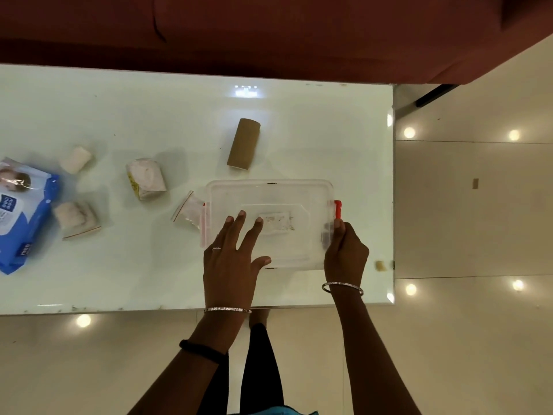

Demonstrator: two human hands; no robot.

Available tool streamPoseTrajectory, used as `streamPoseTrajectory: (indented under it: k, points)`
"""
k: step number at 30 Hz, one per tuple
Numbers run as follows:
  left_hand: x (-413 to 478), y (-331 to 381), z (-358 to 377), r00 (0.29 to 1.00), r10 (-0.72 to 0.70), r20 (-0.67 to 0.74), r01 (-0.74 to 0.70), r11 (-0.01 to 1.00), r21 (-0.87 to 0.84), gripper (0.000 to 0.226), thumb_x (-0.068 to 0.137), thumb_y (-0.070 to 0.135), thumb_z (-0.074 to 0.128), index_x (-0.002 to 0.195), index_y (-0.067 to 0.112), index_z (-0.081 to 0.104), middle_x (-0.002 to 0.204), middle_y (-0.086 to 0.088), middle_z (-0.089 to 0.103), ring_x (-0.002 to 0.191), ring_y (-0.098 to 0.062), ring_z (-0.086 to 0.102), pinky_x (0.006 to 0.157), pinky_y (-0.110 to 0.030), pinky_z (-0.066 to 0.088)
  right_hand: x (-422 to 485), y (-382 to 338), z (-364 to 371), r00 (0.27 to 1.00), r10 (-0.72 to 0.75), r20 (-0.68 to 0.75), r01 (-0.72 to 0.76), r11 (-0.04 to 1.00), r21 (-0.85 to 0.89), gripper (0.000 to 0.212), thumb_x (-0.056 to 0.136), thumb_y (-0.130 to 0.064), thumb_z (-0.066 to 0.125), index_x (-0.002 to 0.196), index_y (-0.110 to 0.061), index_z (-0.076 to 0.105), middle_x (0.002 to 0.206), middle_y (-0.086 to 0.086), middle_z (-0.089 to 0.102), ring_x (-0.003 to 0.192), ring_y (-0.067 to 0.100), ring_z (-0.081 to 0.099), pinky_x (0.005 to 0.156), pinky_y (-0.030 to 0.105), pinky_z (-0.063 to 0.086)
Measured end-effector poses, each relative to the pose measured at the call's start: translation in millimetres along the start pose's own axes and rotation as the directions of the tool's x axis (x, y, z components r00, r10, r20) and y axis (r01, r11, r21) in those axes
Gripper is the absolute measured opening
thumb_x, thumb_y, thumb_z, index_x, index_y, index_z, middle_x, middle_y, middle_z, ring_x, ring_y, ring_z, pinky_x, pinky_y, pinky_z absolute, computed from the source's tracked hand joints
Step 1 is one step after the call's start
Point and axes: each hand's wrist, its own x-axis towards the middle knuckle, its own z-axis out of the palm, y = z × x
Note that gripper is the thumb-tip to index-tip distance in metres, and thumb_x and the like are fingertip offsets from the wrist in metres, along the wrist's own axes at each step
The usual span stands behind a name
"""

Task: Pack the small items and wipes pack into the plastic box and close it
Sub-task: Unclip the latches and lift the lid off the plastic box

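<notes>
Glass table (179, 280): left hand (230, 265) flat, steadying lidded plastic box (287, 193); right hand (344, 253) grips red latch (337, 209) end, likely to unclip.

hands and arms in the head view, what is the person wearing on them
Both forearms are bare, with no sleeves in view. The left hand has a thin silver ring on one finger, a sparkly silver bangle at the wrist and a black band further up the forearm. The right hand has one plain silver bangle at the wrist.
</notes>
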Motion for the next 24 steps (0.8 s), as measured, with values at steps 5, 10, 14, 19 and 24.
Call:
streamPoseTrajectory:
  k: [5,10,14,19,24]
  points:
    - [1,-6,5,0.999,0.032,-0.041,-0.031,0.999,0.017,0.077,0.075,0.046,0.071,0.144,0.035,0.037,0.156,0.003,0.031,0.143,-0.021,0.033,0.095,-0.044,0.044,3,1,7,0.993,0.088,-0.072,-0.086,0.996,0.026,0.03,0.102,-0.016,0.041,0.084,-0.006,0.062,0.06,-0.002,0.053,0.051,0.019,0.045,0.053,0.025,0.03]
    - [2,-10,9,0.997,0.042,-0.067,-0.042,0.999,0.011,0.077,0.075,0.047,0.071,0.143,0.036,0.037,0.156,0.004,0.031,0.142,-0.021,0.034,0.094,-0.045,0.045,24,17,3,0.935,0.277,0.222,-0.316,0.934,0.165,0.035,0.102,-0.021,0.042,0.082,0.0,0.061,0.068,0.007,0.057,0.062,0.023,0.05,0.061,0.031,0.042]
    - [2,-11,10,0.996,0.046,-0.078,-0.048,0.999,-0.021,0.075,0.075,0.047,0.071,0.143,0.036,0.039,0.156,0.005,0.032,0.142,-0.021,0.033,0.095,-0.045,0.043,32,14,-6,0.721,0.488,0.493,-0.655,0.712,0.253,0.019,0.093,-0.011,0.056,0.083,-0.002,0.069,0.07,0.011,0.063,0.063,0.025,0.06,0.054,0.027,0.054]
    - [4,-16,2,0.988,0.058,-0.143,-0.09,0.969,-0.229,0.051,0.081,0.029,0.072,0.129,0.033,0.056,0.147,0.004,0.044,0.135,-0.019,0.042,0.098,-0.041,0.044,14,-13,-17,0.951,0.296,-0.084,-0.289,0.953,0.09,0.014,0.089,-0.013,0.06,0.097,-0.012,0.071,0.095,0.006,0.073,0.079,0.021,0.065,0.073,0.016,0.042]
    - [14,-42,-14,0.868,-0.301,-0.394,0.08,0.869,-0.489,0.035,0.083,0.014,0.065,0.117,0.021,0.062,0.116,-0.005,0.058,0.105,-0.023,0.058,0.09,-0.034,0.049,-9,-32,-14,0.967,0.229,0.115,-0.244,0.958,0.148,0.032,0.091,-0.029,0.064,0.117,-0.011,0.062,0.11,0.004,0.068,0.097,0.02,0.064,0.081,0.024,0.048]
